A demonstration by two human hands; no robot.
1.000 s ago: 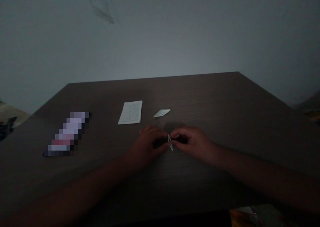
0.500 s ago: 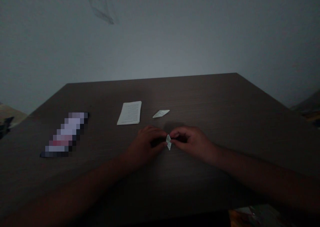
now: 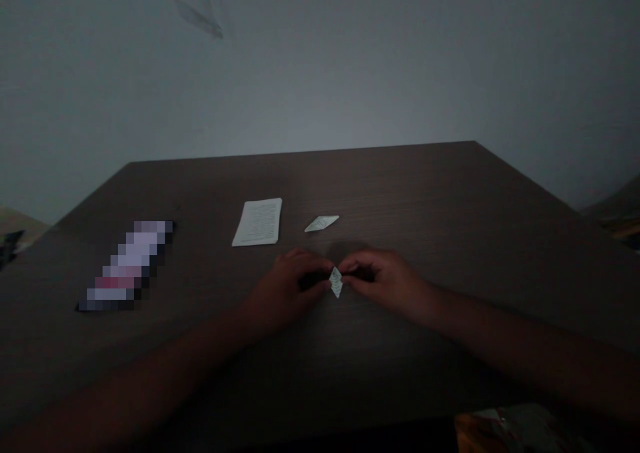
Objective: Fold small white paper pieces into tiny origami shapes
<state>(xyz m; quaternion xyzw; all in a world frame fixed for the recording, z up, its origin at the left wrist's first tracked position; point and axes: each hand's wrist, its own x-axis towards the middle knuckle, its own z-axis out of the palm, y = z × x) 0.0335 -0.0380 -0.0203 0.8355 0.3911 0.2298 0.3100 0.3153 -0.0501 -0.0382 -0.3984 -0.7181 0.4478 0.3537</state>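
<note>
Between my two hands is a small folded piece of printed paper, diamond-shaped from above. My left hand pinches its left side with thumb and forefinger. From the right, my right hand grips the opposite side the same way. Fingertips cover part of the paper's edges. Just beyond the hands lies another folded paper piece, a flat slanted parallelogram with print on it. To its left rests a stack of printed paper sheets.
A phone-like slab, its face pixelated, lies at the left of the dark wooden table. A pale wall rises behind the table, with a clear plastic bag on it. Coloured items show below the front edge.
The folded paper between my fingers looks slightly wider and more opened out. Both hands stay pinched on it. The whole view has shifted a little.
</note>
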